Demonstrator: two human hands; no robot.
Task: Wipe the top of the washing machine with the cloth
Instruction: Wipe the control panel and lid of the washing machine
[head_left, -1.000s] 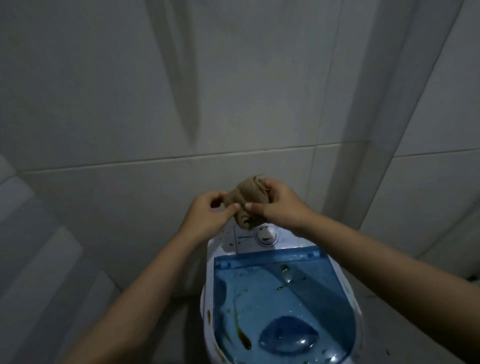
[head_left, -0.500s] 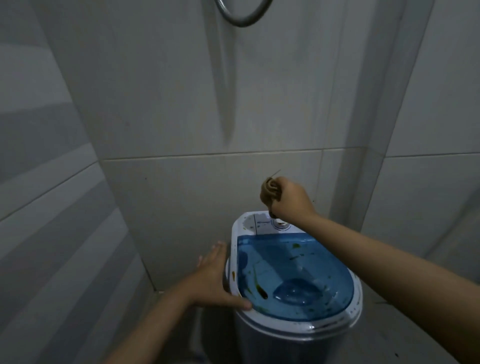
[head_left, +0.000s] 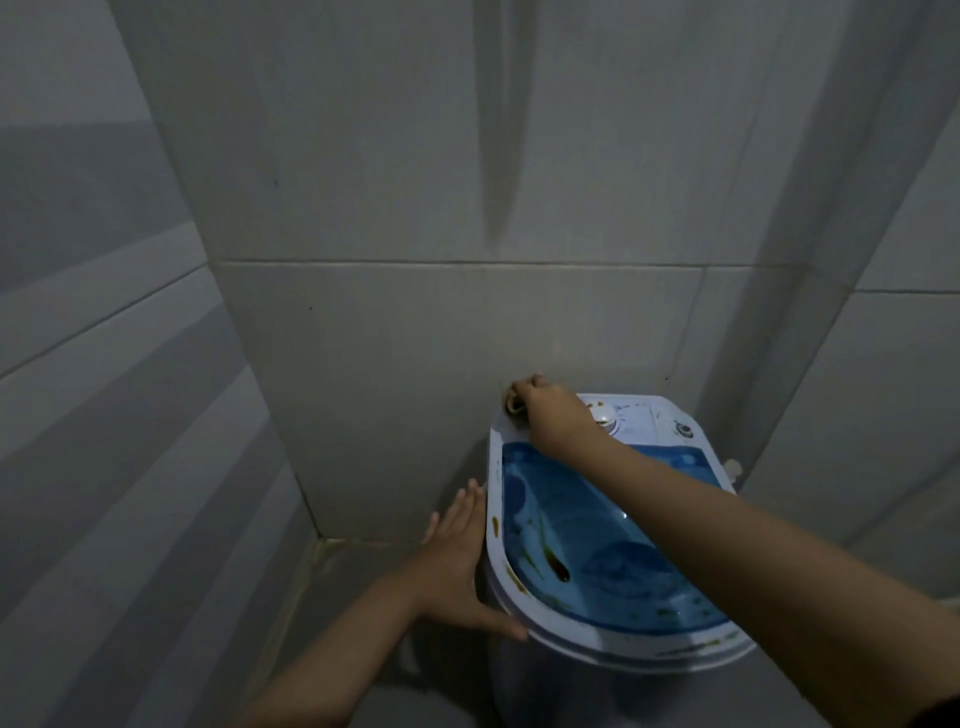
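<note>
Pressing cloth (head_left: 511, 404) onto washing machine (head_left: 613, 647): right hand (head_left: 553, 415) clenched; left hand (head_left: 457, 561) splayed.

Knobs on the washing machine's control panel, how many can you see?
2: a white dial beside the right hand, and a smaller knob near the right corner. The hand and cloth may hide more.

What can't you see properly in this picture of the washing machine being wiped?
Head view, the only one:
- cloth: mostly hidden inside the right hand; only a bunched tan edge shows.
- Rear left corner of the washing machine top: covered by that hand.
- blue lid: its right part is crossed by the right forearm.
- control panel: print too small to read.
- left hand: palm faces the machine's side, so contact is unclear.
</note>
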